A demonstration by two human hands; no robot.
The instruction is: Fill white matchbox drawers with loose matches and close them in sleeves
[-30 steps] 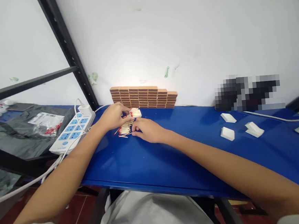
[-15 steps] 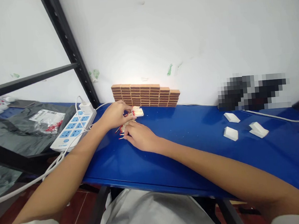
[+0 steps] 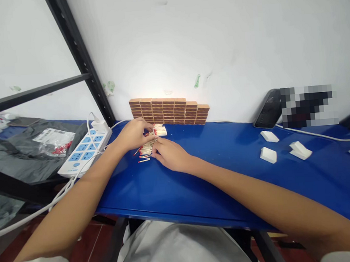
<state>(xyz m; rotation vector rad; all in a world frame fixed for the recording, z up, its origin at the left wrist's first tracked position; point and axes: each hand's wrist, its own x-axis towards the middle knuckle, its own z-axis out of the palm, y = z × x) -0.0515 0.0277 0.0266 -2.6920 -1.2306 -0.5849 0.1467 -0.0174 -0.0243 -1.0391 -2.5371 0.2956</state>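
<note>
My left hand (image 3: 137, 134) grips the left end of a small white matchbox tray (image 3: 163, 133) between thumb and fingers. Red-tipped matches (image 3: 159, 129) fill the tray. Just below it, a loose pile of matches (image 3: 145, 150) is spread on the blue table, a few lying apart at its near edge. My right hand (image 3: 172, 155) rests at the right side of this pile, its fingers curled and pinched at the ends of some matches. Its fingertips are partly hidden. Behind both hands, brown-sided matchboxes (image 3: 173, 111) stand stacked in stepped columns against the wall.
A white power strip (image 3: 85, 150) with cables lies to the left beside a black rack post (image 3: 77, 46). Several white blocks (image 3: 268, 155) lie on the right of the blue table (image 3: 198, 193). A black phone (image 3: 268, 109) leans on the wall there.
My right hand has shifted a little to the right, uncovering more of the loose matches. My left hand stays on the tray.
</note>
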